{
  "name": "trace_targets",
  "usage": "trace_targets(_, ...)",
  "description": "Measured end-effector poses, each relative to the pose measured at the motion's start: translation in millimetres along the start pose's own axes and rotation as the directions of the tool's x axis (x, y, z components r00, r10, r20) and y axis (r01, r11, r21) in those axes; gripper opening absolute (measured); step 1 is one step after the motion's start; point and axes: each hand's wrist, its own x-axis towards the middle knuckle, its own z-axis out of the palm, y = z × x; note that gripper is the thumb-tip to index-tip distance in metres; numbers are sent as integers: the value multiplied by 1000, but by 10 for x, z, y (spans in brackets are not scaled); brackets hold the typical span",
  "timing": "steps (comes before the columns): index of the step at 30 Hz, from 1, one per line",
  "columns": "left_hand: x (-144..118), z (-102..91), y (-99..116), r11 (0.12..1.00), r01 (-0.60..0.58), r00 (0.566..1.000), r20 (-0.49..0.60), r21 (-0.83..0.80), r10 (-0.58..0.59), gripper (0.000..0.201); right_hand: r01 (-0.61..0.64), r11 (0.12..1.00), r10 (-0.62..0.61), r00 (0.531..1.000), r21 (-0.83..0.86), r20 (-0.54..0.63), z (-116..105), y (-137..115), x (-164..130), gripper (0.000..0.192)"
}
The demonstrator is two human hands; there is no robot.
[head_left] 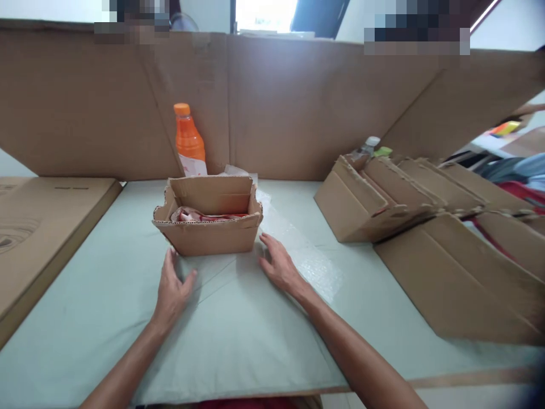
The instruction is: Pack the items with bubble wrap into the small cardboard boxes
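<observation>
A small open-topped cardboard box (215, 240) with rough-cut edges stands on the pale green table cover (238, 341). Inside it lies a red and white plastic packet (200, 216), mostly hidden by the front wall. My left hand (172, 287) is at the box's lower left corner, thumb apart from the fingers, holding nothing. By the lower right corner is my right hand (276, 261), its fingers stretched out and its palm free. Whether the fingertips touch the box I cannot tell. Behind the box stands an orange bottle (189, 139) with an orange cap.
Clear bubble wrap (306, 255) lies right of the box. More cardboard boxes (460, 272) fill the right side, one with a clear bottle (369, 145). A flat carton (51, 227) lies at left. A tall cardboard wall (289, 108) closes the back.
</observation>
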Motion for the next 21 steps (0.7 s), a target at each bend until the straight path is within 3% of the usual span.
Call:
trace_targets(1,-168,-35,-44,993,-33,999,29,109,30,80,6,997,-7,1000,-83,-7,-125,51,-142,53)
trace_targets(3,-516,-108,-138,940,-215,972,150,263,180,62,6,974,-8,1000,-226,-10,-413,194,-456,45)
trace_targets(6,-969,-171,-194,816,-469,876,296,336,382,46,5,911,15,999,-413,45,-820,447,-900,48)
trace_targets(9,-1221,-141,-126,742,-559,827,320,371,463,46,29,831,28,995,-555,94,-1025,627,-1167,56)
trace_targets(12,-1289,-35,-5,709,-581,814,299,401,498,39,27,781,-13,1000,-624,27,-1013,662,-1227,47)
trace_targets(16,-1336,149,234,737,-588,807,300,332,509,35,49,765,-92,995,-642,-34,-942,466,-1208,30)
trace_targets(21,-1453,331,649,791,-596,775,360,140,520,52,197,872,-167,980,-449,107,-941,-161,-1416,28)
